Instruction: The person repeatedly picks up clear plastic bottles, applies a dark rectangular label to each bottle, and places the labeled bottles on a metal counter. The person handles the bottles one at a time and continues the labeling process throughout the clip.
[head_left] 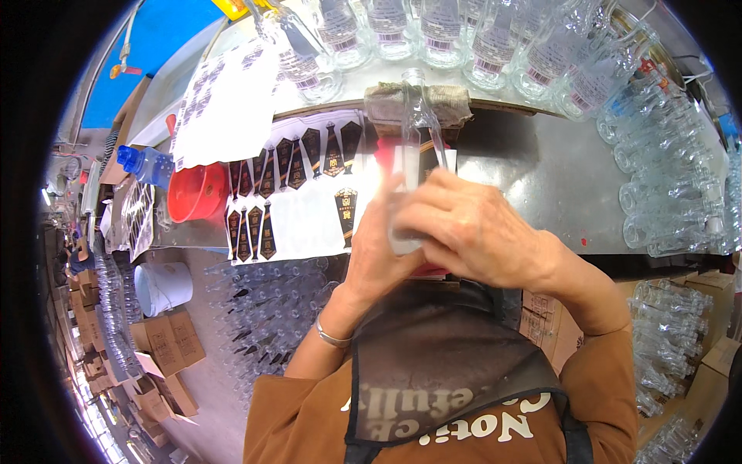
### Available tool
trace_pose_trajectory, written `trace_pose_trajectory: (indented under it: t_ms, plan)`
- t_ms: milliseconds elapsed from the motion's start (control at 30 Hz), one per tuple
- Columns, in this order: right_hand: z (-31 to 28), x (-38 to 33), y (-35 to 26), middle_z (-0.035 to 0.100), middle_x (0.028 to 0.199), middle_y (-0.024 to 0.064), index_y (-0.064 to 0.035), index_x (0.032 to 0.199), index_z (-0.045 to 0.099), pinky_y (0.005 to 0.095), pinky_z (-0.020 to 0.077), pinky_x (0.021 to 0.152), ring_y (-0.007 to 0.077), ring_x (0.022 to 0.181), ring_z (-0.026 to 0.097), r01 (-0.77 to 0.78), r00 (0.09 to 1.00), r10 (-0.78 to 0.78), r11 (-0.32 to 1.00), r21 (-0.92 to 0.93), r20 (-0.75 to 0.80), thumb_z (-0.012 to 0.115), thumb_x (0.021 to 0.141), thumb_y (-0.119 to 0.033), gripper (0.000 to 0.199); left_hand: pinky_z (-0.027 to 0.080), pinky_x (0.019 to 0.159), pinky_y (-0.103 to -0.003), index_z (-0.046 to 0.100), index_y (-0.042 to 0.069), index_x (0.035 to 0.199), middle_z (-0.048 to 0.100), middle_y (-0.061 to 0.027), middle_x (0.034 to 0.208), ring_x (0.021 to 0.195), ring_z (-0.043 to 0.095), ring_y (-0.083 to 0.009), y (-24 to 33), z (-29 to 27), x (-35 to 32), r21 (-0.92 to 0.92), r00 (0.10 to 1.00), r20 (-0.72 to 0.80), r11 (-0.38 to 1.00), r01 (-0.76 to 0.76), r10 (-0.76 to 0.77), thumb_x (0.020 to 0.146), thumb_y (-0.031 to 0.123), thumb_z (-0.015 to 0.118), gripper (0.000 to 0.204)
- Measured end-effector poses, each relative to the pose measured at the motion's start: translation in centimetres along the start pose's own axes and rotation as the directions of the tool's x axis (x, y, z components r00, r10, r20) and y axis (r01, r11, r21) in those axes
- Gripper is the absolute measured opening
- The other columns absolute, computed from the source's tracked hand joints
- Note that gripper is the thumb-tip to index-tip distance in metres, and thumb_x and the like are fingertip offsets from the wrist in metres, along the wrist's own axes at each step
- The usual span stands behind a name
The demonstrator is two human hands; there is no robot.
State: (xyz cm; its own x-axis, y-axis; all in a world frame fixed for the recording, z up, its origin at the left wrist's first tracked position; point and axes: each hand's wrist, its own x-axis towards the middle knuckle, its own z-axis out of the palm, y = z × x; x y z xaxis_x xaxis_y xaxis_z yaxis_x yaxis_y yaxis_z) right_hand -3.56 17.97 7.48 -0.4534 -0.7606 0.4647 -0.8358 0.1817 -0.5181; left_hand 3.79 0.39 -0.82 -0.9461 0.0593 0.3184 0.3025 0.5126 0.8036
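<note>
Holding a clear glass bottle point(413, 155) over the metal table point(541, 178), the person kept both hands around its body, its neck resting toward a cloth-wrapped block point(456, 104). The left hand point(371, 247) cupped it from below, the fingers point(464, 205) of the right hand point(471, 232) curled tight across it. Rigid, smooth and breakable, it probably handled best gripped at the wide body. Dark labels point(267, 182) lay left of the bottle.

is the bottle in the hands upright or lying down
Lying down: the clear glass bottle lies lengthwise on the metal table, neck on a cloth pad, both hands gripping its body.
</note>
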Motion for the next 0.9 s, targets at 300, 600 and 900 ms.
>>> trace_pose_trajectory:
  t_ms: [300, 600, 900]
  plan:
    - [-0.1, 0.7, 4.6, 0.07, 0.091, 0.0127, -0.0062, 0.096, 0.068, 0.0431, 0.0524, 0.081, 0.0342, 0.091, 0.063, -0.012, 0.978, 0.012, 1.0, 0.0, -0.209, 0.07, 0.076, -0.004, 0.02, 0.049, 0.1, -0.039, 0.008, 0.002, 0.162, 0.05, -0.0229, 0.148, 0.122, 0.059, -0.0307, 0.4, -0.5, 0.1, -0.047, 0.988, 0.104, 0.991, 0.124, -0.118, 0.069, 0.011, 0.09, 0.125]
    - [-1.2, -0.5, 8.5, 0.071, 0.105, 0.0099, 0.0001, 0.107, 0.069, 0.0312, 0.0542, 0.085, 0.0177, 0.099, 0.067, -0.188, 0.912, 0.257, 0.955, 0.231, -0.32, 0.065, 0.084, 0.001, 0.023, 0.046, 0.105, -0.04, 0.011, 0.004, 0.162, 0.047, -0.0249, 0.15, 0.132, 0.053, -0.0328, 0.5, -0.6, 0.1, -0.089, 0.983, 0.099, 0.982, 0.164, -0.155, 0.067, 0.009, 0.09, 0.124]
    - [-1.8, -4.7, 3.8, 0.073, 0.098, 0.0115, -0.0068, 0.105, 0.074, 0.0367, 0.0547, 0.081, 0.028, 0.089, 0.067, -0.136, 0.951, 0.204, 0.951, 0.278, -0.232, 0.067, 0.075, 0.003, 0.033, 0.046, 0.105, -0.04, 0.012, 0.004, 0.162, 0.047, -0.0232, 0.15, 0.131, 0.054, -0.0311, 0.2, -0.6, -0.2, -0.053, 0.989, 0.096, 0.992, 0.118, -0.113, 0.07, 0.01, 0.089, 0.12]
